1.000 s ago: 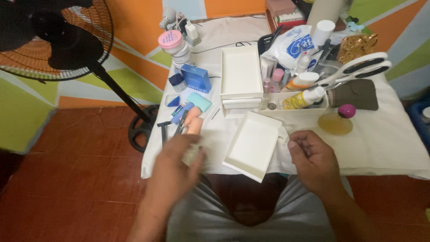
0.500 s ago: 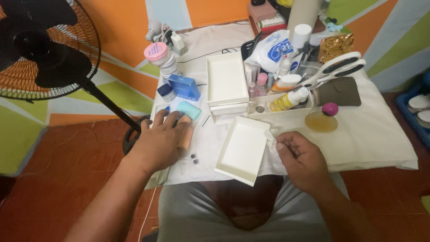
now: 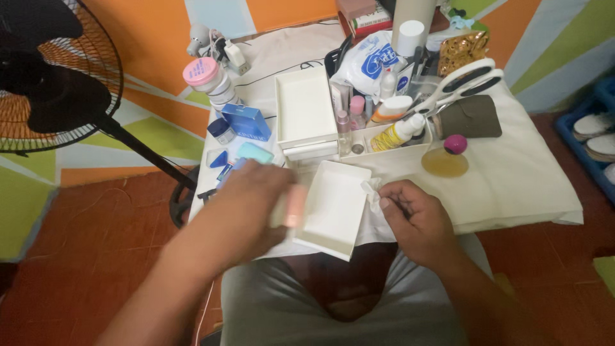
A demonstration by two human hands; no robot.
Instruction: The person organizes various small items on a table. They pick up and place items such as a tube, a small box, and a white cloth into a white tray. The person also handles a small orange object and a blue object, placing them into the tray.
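Observation:
My left hand [image 3: 246,198] is closed around a peach-coloured tube [image 3: 293,206] and carries it over the left edge of a white drawer tray [image 3: 333,208] lying loose on the cloth-covered table [image 3: 525,186]. My right hand [image 3: 413,214] sits at the tray's right side and pinches a crumpled white tissue [image 3: 371,189]. Just behind the tray stands a white organiser [image 3: 306,115] with an open top compartment.
Bottles, tubes and a yellow spray [image 3: 397,131] fill the organiser's right part. White-handled scissors [image 3: 458,80], a dark pouch [image 3: 471,116], a perfume bottle [image 3: 446,159], a blue box [image 3: 246,122] and stacked jars [image 3: 208,80] crowd the table. A standing fan [image 3: 45,70] is at the left.
My left hand picked the peach tube up from the table's left side and moved it right to the tray. My right hand kept hold of the tissue.

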